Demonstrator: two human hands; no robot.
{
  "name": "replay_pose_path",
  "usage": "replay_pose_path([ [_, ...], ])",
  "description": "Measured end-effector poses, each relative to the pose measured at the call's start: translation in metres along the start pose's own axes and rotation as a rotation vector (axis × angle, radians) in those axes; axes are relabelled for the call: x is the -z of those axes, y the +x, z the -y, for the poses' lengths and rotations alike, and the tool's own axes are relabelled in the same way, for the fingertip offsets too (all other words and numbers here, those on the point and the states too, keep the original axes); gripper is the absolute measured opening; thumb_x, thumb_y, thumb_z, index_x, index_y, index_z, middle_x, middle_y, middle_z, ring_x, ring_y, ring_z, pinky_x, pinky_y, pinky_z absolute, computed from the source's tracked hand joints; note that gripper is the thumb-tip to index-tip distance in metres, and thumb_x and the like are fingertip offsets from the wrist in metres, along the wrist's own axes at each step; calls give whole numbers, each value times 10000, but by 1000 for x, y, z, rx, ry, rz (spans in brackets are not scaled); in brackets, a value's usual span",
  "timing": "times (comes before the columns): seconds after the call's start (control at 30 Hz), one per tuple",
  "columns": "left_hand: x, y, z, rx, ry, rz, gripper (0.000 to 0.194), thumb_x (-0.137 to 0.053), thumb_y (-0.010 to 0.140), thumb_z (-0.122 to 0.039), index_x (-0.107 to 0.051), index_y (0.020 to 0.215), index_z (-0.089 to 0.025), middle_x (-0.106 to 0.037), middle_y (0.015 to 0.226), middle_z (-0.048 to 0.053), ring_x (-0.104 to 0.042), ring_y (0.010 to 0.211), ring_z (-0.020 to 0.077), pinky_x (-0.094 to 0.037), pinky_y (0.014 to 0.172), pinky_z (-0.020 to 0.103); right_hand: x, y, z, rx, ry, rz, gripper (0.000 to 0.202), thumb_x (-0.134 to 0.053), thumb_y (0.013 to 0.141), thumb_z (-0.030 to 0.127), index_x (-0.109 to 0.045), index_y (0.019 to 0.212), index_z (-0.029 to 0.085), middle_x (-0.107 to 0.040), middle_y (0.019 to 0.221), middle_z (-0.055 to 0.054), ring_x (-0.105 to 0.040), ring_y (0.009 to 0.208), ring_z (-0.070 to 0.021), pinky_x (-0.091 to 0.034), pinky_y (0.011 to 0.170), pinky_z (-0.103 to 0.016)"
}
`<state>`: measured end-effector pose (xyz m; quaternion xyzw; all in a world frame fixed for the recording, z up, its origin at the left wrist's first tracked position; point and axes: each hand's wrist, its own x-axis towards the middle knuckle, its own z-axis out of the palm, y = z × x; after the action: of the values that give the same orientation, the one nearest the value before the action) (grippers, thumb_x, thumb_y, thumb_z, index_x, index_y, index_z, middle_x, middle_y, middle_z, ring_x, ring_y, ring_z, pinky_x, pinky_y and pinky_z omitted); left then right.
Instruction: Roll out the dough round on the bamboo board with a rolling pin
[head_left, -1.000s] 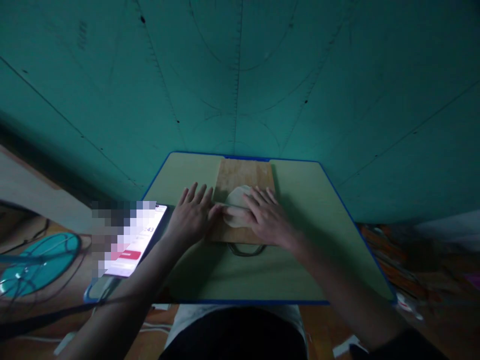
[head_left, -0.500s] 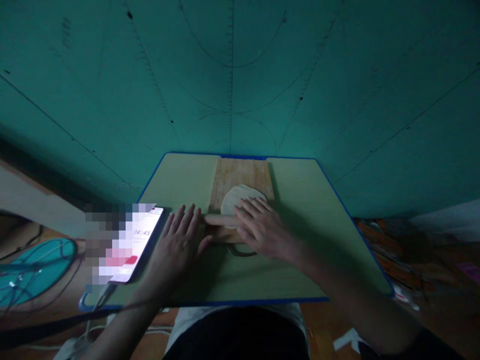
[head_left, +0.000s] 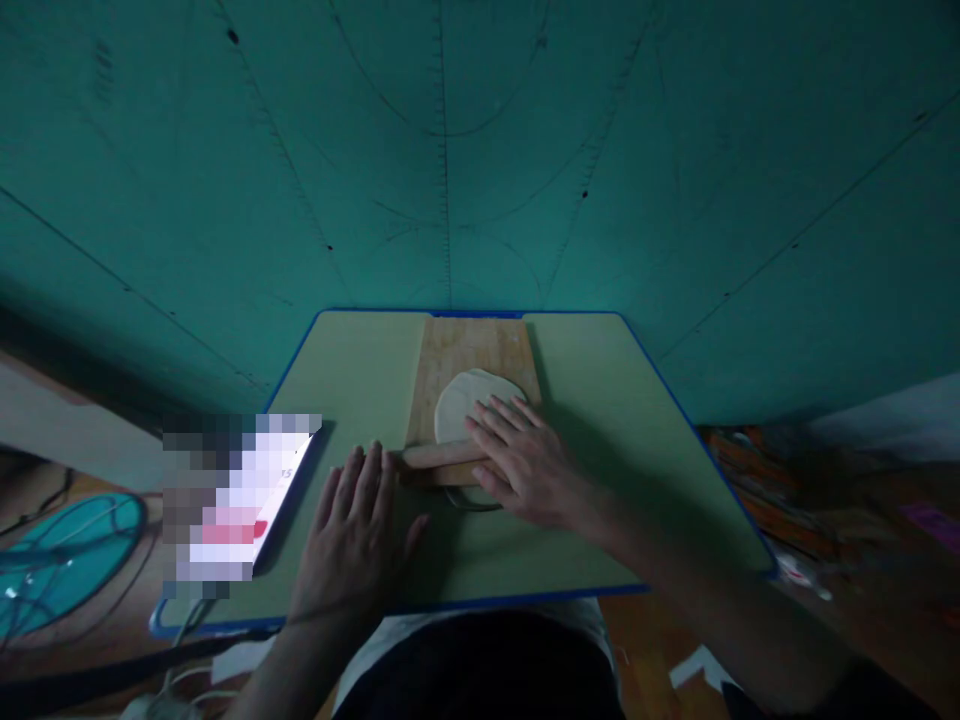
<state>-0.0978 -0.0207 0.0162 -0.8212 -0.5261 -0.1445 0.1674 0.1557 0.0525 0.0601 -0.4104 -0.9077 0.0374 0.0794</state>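
A round, flat sheet of dough [head_left: 459, 402] lies on a wooden cutting board [head_left: 476, 343]. Across the dough's near edge runs a wooden rolling pin [head_left: 439, 455], slightly slanted, its left end lower. My left hand [head_left: 351, 535] reaches the pin's left end with outstretched fingers, palm down and thumb apart. Over the pin's right part lies my right hand [head_left: 527, 462], fingers extended across the dough's right side; it hides the pin's right end. Neither hand is wrapped round the pin.
The board rests on a small pale table [head_left: 600, 390] with a blue rim. A lit phone [head_left: 283, 505], partly pixelated, stands at the table's left with a cable below. A green wall [head_left: 495, 170] rises behind. Cables and a teal round object [head_left: 71, 560] are at left.
The rolling pin's left end has come nearer to me and the pin now slants. My left hand has drawn back towards me; my right hand has barely moved. The view has shifted slightly.
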Motion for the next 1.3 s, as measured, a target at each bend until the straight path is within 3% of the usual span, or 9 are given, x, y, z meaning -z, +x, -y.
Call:
replay_pose_path([
  [0.1,0,1,2,-3,5,10,734,-295,1025,-541,-242,1562,-43,-508,1484,284,-485,1390,415,-450,1086,597,0,15,-7,5,-14,-1,513,-407,1026,428,-538,1458,185,-485,1556,-114,-354,1487,-278,-213,1246,-504],
  [0.2,-6,19,15,-7,-5,16,693,-261,1033,-539,-368,1490,-30,-588,1398,283,-559,1322,405,-481,1057,585,-2,53,-18,-34,-37,-8,448,-397,1039,398,-609,1391,218,-510,1538,-108,-360,1486,-283,-175,1248,-524],
  [0.33,-9,34,24,7,-33,59,645,-259,1037,-502,-500,1373,-7,-626,1330,302,-578,1298,411,-519,1023,552,-3,85,-24,-142,-62,-18,506,-415,1037,409,-529,1469,171,-421,1593,-153,-282,1524,-296,-123,1255,-541],
  [0.53,18,-12,-12,-81,-33,47,808,-401,974,-508,-170,1601,-54,-470,1519,279,-497,1385,402,-529,1030,554,-4,31,-17,-22,-17,-67,503,-415,1026,355,-501,1488,176,-420,1597,-136,-283,1520,-301,-108,1255,-569],
  [0.67,30,-28,-27,-110,-78,40,847,-442,944,-446,-121,1616,-43,-434,1549,261,-473,1402,412,-567,978,549,0,16,-17,4,31,-26,473,-388,1037,351,-542,1456,198,-443,1585,-122,-312,1507,-299,-155,1246,-572],
  [0.87,1,-6,11,-110,-75,-2,795,-389,996,-389,-44,1614,-28,-582,1399,297,-609,1266,398,-599,906,496,-2,88,-15,-107,-6,2,535,-391,1045,382,-443,1525,153,-480,1561,-118,-288,1519,-291,-101,1263,-545],
  [0.97,-1,-2,18,-121,-42,2,774,-375,1010,-376,-51,1607,-5,-605,1364,299,-611,1265,385,-602,890,466,-3,107,-14,-140,17,5,546,-382,1047,397,-422,1536,157,-461,1576,-104,-288,1520,-283,-101,1264,-543],
  [1.1,15,-14,-6,-189,-20,-4,746,-393,994,-338,-140,1585,41,-501,1471,316,-475,1396,399,-557,974,481,-5,81,-17,-103,25,-19,529,-386,1036,382,-458,1514,166,-487,1559,-93,-274,1524,-280,-87,1266,-545],
  [1.3,30,-28,-42,-230,-96,-7,684,-458,940,-275,-301,1566,-47,-412,1582,220,-384,1468,356,-536,1024,438,-7,25,-28,-35,96,-20,535,-316,1039,303,-434,1532,131,-382,1622,-118,-254,1529,-277,-196,1255,-485],
])
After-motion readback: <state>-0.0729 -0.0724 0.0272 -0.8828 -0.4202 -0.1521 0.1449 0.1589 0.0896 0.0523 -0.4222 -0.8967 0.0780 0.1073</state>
